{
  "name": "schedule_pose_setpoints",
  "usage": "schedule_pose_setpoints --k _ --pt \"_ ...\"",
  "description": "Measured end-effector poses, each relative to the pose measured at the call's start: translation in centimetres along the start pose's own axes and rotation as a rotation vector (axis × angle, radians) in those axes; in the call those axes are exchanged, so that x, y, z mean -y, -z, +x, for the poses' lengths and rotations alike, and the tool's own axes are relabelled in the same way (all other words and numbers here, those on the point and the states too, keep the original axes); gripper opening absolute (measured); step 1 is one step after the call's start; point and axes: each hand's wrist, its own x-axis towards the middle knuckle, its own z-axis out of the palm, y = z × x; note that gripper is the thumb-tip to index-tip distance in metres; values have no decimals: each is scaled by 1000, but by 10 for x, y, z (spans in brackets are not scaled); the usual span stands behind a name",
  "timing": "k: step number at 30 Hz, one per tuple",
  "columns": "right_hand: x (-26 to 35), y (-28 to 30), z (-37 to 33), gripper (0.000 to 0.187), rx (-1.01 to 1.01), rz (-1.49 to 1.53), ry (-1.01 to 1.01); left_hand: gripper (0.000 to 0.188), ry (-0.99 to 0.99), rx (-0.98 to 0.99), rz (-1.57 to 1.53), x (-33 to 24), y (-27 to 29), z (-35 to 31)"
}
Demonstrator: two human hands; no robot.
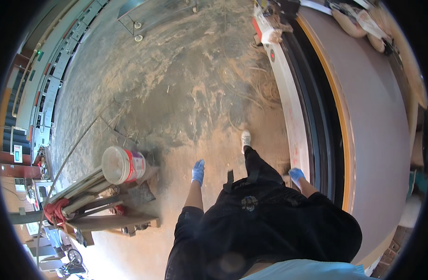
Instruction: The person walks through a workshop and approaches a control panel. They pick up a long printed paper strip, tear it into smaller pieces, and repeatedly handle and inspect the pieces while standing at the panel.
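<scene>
My left hand [198, 171], in a blue glove, hangs in front of my body over the dusty floor. Its fingers point forward, loosely bent, and I see nothing in them. Another blue glove covers my right hand [296, 175], which hangs beside the long white metal side [295, 126] of a machine or bench. The right fingers also look loose, with no object visible in them; I cannot tell whether they touch the white side. Ahead of me one white shoe [245, 138] is on the floor, below a black trouser leg.
A white bucket [115, 165] with a red band stands at left by a stack of long bars [90, 191] and a red cloth [56, 211]. A grey panel with a yellow edge [342, 107] runs along the right. Far ahead is a wheeled cart [130, 9]; sawdust-like dirt covers the floor [176, 93].
</scene>
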Motion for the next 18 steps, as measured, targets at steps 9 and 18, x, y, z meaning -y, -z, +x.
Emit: schedule_pose_setpoints --k 9,18 --pt "161 79 236 27 89 -419 145 24 -123 23 782 -39 91 152" --pt "531 257 510 26 -188 170 212 28 130 -259 782 -77 140 235"
